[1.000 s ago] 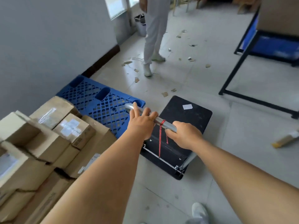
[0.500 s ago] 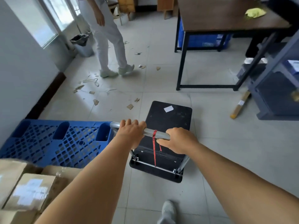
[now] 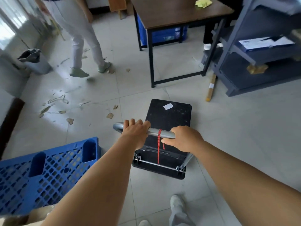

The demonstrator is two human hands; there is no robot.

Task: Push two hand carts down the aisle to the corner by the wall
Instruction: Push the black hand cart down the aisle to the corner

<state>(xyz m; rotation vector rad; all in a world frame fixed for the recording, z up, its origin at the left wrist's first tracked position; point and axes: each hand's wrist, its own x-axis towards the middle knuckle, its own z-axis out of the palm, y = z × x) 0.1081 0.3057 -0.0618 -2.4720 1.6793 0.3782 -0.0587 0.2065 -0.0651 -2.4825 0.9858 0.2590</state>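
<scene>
A small hand cart with a black platform (image 3: 169, 115) stands on the tiled floor in front of me. Its silver handle bar (image 3: 154, 131) carries a red cord that hangs down to the lower rail. My left hand (image 3: 136, 130) grips the bar near its left bend, fingers curled over the top. My right hand (image 3: 183, 136) grips the bar to the right of the red cord. A white sticker lies on the platform's far end. Only one cart is in view.
A blue plastic pallet (image 3: 40, 173) lies at my lower left with cardboard at its near edge. A person in white trousers (image 3: 81, 38) walks ahead left, near a grey bin (image 3: 35, 61). A dark table (image 3: 177, 12) and grey shelving (image 3: 260, 51) stand ahead right. Paper scraps litter the floor.
The cart and I have turned right and rolled away from the wall and the boxes. The pallet has slid to my lower left. Both hands keep their hold on the bar.
</scene>
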